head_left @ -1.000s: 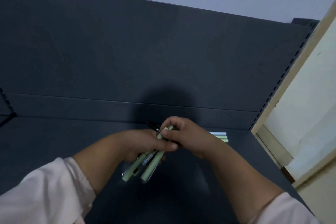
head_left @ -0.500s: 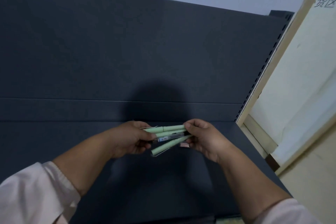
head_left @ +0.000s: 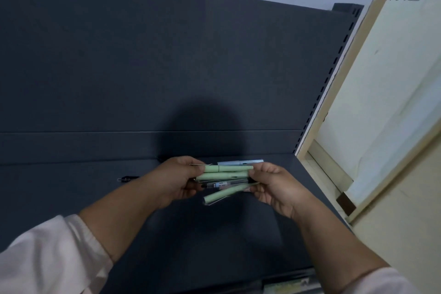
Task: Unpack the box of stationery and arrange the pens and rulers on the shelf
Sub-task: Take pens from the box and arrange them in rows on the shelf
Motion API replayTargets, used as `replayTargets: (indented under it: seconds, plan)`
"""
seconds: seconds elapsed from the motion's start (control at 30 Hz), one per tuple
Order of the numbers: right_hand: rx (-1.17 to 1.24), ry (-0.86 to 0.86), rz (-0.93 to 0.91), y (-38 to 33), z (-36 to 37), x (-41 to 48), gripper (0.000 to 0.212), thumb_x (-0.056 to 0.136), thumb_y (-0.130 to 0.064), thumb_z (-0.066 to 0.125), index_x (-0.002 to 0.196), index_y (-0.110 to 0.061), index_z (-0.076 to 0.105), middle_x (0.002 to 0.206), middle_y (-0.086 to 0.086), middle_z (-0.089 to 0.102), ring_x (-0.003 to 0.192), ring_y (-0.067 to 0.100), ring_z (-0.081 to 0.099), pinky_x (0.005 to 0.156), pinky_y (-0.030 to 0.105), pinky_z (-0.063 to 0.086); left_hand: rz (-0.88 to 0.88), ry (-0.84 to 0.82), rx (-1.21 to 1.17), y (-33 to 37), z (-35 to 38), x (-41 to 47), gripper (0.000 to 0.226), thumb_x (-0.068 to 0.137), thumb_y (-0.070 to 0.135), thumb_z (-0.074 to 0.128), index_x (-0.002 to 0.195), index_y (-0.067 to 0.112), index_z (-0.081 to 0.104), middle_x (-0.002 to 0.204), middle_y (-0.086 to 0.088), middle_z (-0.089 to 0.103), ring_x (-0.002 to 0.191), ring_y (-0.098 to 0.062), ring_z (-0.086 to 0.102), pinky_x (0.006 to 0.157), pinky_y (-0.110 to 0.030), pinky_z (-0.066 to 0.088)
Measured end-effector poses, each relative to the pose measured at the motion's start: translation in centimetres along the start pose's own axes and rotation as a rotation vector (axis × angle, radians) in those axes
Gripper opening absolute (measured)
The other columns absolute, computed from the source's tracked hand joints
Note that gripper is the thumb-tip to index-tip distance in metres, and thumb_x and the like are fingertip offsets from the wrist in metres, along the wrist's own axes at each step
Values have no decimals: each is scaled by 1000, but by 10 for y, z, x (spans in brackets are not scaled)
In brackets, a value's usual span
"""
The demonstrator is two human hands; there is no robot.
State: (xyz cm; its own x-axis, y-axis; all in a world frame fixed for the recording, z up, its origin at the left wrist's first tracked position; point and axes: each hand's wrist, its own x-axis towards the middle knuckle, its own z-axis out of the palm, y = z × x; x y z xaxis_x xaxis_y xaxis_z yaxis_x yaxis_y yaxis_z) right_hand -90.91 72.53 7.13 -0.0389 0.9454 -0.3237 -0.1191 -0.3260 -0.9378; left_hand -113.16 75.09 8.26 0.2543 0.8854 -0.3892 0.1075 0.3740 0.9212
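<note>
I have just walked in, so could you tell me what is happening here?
A person holds a bunch of pens over the dark shelf, the left hand gripping one end and the right hand the other. Three are green, one is clear. A pale blue pen seems to lie on the shelf behind them, and a black pen lies further left.

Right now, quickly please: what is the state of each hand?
Left hand: grips the left end of the bundle of slim plastic pens, pale green and clear.
Right hand: pinches the right end of the same bundle.
</note>
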Motion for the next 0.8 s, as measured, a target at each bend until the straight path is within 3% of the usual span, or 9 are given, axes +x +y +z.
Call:
replayTargets:
  seconds: [0.13,0.33,0.4,0.53,0.6,0.67,0.73,0.8]
  plan:
    - [19,60,34,5,-19,4,18,91,-8,61,108,-13,60,82,6,66,51,12,59,46,20,49,-5,49,-39,-3,16,12,8,94,11,56,98,13,62,88,-6,65,65,-14,60,49,-19,48]
    - [-97,164,61,13,-40,11,5,94,-19,59,91,-16,58,67,1,62,43,8,51,38,18,42,-45,64,-75,-12,42,31,3,93,14,60,95,14,62,86,-6,65,63,-13,61,49,-20,49]
    - [-95,213,57,14,-47,15,6,95,-20,58,89,-18,59,69,-1,61,42,8,49,37,18,39,-29,69,-45,-12,52,36,12,91,19,63,103,17,62,97,-4,65,65,-13,62,52,-20,50]
    - [-69,267,49,17,-59,22,14,96,-25,57,85,-17,61,63,-1,58,40,7,48,36,17,36,120,158,279,-19,66,45,52,89,26,65,136,27,45,123,4,50,60,-13,59,47,-16,44]
    - [-58,262,46,16,-62,24,20,96,-28,56,82,-14,61,58,0,56,39,7,48,35,17,36,202,222,343,-22,70,44,47,88,27,66,131,25,49,119,3,51,62,-11,59,50,-18,47]
    - [-50,262,39,15,-63,26,24,96,-29,56,80,-12,60,56,0,53,40,7,46,35,17,36,239,260,356,-23,73,42,25,90,32,62,109,16,58,98,-2,61,59,-6,60,56,-22,49]
    - [-47,263,26,14,-62,30,25,96,-29,55,79,-11,59,56,1,50,41,7,44,37,18,37,192,229,333,-22,77,37,25,93,36,56,94,12,57,82,-2,62,50,-3,58,47,-17,43]
    - [-46,254,10,12,-61,33,26,96,-29,55,79,-10,57,57,1,48,43,8,43,40,19,37,104,161,263,-20,82,31,29,92,38,57,94,9,55,74,-4,63,51,-12,56,44,-19,40]
